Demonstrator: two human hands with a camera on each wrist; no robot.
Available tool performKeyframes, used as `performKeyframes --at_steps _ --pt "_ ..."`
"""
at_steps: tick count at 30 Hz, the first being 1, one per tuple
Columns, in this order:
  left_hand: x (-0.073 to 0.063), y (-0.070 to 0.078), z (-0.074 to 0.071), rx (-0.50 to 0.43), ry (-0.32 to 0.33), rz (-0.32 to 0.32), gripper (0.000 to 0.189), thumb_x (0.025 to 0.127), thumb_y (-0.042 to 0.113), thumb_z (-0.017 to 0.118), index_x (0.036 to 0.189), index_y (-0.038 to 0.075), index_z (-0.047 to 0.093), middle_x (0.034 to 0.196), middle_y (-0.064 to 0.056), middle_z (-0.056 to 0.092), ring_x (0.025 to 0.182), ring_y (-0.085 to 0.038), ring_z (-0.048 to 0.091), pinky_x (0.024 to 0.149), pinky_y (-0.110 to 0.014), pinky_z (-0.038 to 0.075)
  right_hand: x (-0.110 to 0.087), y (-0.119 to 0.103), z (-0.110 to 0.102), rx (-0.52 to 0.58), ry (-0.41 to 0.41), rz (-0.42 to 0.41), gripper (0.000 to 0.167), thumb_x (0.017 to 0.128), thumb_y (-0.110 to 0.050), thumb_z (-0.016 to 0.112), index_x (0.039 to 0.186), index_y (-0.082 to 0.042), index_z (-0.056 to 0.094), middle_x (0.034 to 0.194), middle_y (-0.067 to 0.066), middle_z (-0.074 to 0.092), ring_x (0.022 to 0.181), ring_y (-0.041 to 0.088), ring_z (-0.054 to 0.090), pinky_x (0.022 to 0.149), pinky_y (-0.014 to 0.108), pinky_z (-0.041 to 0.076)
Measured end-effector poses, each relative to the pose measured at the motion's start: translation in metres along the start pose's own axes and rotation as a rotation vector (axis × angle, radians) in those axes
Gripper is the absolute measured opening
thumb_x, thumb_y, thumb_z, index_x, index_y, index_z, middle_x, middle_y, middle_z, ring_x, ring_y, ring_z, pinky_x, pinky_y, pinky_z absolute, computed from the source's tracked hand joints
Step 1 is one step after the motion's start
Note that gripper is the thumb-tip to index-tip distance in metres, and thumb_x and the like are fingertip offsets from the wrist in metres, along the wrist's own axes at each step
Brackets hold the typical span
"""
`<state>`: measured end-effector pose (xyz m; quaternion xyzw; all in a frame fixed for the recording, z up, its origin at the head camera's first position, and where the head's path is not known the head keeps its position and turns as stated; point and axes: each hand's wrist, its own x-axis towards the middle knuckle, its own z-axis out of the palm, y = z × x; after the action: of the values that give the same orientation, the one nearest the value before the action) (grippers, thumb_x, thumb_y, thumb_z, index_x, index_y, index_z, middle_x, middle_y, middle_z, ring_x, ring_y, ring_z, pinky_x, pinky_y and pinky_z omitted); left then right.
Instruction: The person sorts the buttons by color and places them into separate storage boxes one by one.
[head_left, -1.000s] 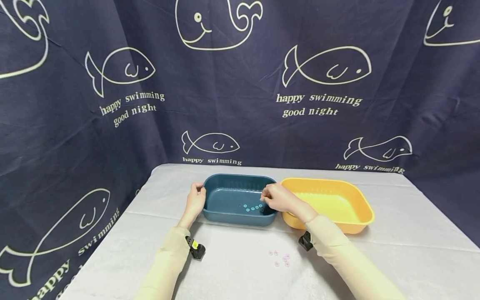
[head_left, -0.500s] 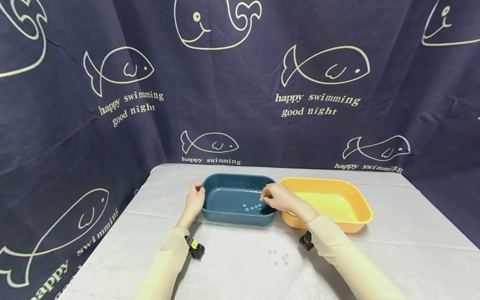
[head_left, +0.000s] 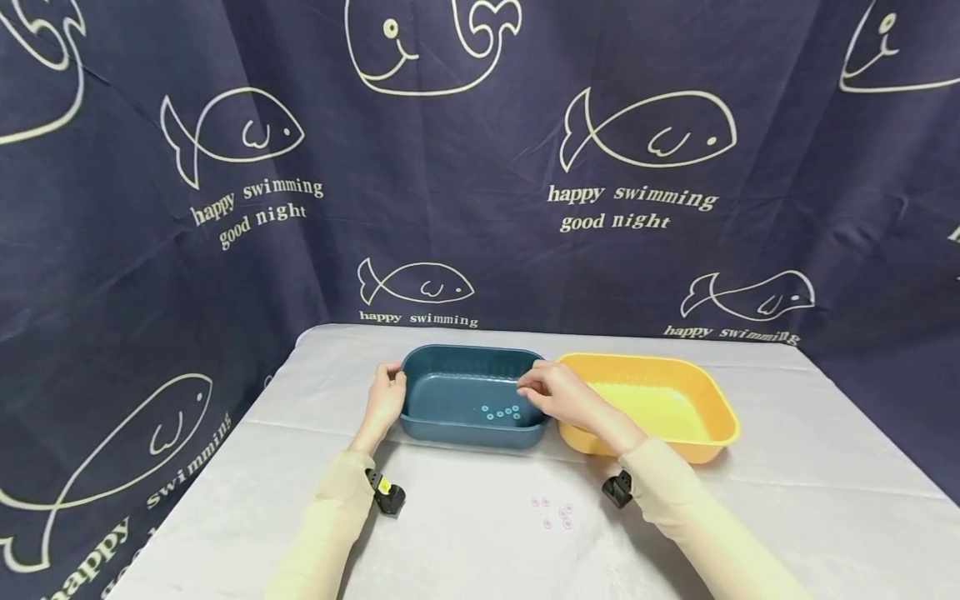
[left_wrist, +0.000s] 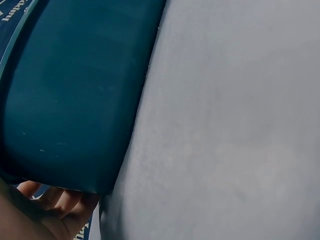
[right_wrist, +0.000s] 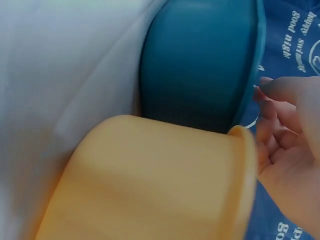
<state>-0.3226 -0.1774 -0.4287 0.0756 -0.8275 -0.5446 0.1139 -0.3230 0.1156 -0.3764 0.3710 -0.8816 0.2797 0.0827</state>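
Left hand (head_left: 386, 397) grips the blue bin (head_left: 465, 433) of turquoise discs (head_left: 500, 414); whether right hand (head_left: 558, 393) holds anything is unclear.

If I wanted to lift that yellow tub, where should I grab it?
I'd take the yellow tub by the rim at its right end, coming from the right. That rim is a projecting lip, so fingers could probably hook under it. The left end looks worse: the blue tub sits close by, and the right hand is there.
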Motion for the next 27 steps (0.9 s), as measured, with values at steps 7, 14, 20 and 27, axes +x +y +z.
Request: performKeyframes --at_steps 7,14,20,27 --pt "0.001 -0.001 -0.001 0.007 -0.013 0.001 0.036 0.099 0.016 0.035 0.13 -0.002 0.038 0.13 -0.024 0.046 0.12 -0.038 0.047 0.099 -0.05 0.039 -0.01 -0.01 -0.005 -0.021 0.03 -0.13 0.011 0.084 -0.008 0.068 0.093 -0.003 0.073 0.068 -0.004 0.052 0.059 0.002 0.042 0.053 0.017 0.039" --pt "0.001 -0.001 0.0 0.014 -0.015 -0.007 0.036 0.099 0.017 0.034 0.13 -0.001 0.038 0.131 -0.024 0.046 0.12 -0.038 0.047 0.099 -0.049 0.04 -0.025 -0.022 -0.007 0.024 -0.014 -0.119 0.012 0.085 -0.012 0.068 0.093 -0.005 0.073 0.068 -0.008 0.048 0.059 -0.001 0.042 0.054 0.016 0.04" --pt "0.001 -0.001 0.0 0.018 -0.018 -0.016 0.037 0.099 0.017 0.034 0.131 -0.001 0.037 0.132 -0.024 0.045 0.121 -0.038 0.047 0.101 -0.05 0.039 -0.035 -0.028 -0.004 0.034 -0.042 -0.138 0.011 0.084 -0.014 0.069 0.092 -0.007 0.073 0.068 -0.009 0.048 0.058 -0.002 0.042 0.054 0.015 0.04" --pt "0.002 -0.001 0.0 0.015 -0.011 -0.021 0.037 0.099 0.016 0.035 0.131 -0.001 0.038 0.132 -0.023 0.046 0.122 -0.038 0.047 0.101 -0.05 0.038 -0.048 -0.032 0.0 0.034 -0.102 -0.138 0.011 0.083 -0.015 0.07 0.091 -0.008 0.072 0.071 -0.009 0.05 0.063 -0.001 0.043 0.056 0.014 0.041"
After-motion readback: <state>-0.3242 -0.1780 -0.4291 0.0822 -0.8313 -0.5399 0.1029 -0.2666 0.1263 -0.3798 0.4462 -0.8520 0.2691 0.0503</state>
